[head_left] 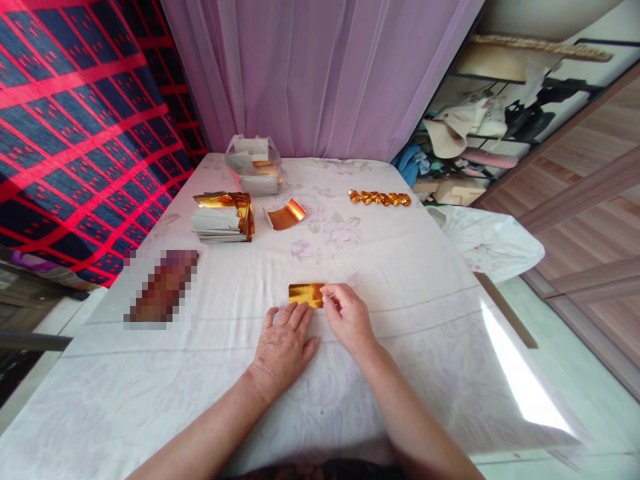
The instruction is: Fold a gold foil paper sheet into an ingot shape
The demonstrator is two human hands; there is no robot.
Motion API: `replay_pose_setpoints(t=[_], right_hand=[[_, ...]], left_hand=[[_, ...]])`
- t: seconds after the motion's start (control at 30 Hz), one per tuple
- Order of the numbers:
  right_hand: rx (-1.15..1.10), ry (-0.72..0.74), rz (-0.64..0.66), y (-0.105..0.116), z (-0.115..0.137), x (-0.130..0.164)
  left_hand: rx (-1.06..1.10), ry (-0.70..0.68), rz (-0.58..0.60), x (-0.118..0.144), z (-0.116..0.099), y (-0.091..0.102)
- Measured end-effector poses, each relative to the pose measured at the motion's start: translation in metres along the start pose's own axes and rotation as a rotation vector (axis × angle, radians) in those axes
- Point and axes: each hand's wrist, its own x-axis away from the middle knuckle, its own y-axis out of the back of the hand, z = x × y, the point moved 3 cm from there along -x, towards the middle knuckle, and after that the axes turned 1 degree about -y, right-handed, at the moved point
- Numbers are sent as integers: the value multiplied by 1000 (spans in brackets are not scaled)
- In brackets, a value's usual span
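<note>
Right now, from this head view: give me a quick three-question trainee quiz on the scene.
1. True or false: the left hand lies flat, fingertips at the small gold foil sheet.
2. Which hand pinches that sheet's right edge: A left, B right?
3. What lies in a row at the far right of the white floral tablecloth?

Key:
1. True.
2. B.
3. A row of folded gold foil pieces, across from the stack of white-and-gold papers and the curled gold foil sheet.
</note>
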Motion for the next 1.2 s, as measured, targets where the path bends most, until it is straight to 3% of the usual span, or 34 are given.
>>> replay_pose_setpoints(t=[0.23,0.67,1.2], right_hand=[[2,13,37,-23,-4,3],[13,-89,126,-25,-2,1],[41,-132,208,-26,-1,-2]], left_hand=[[14,-7,-9,0,1,-1],[24,-52,-113,3,4,-3],[47,-30,-95,2,7,1]])
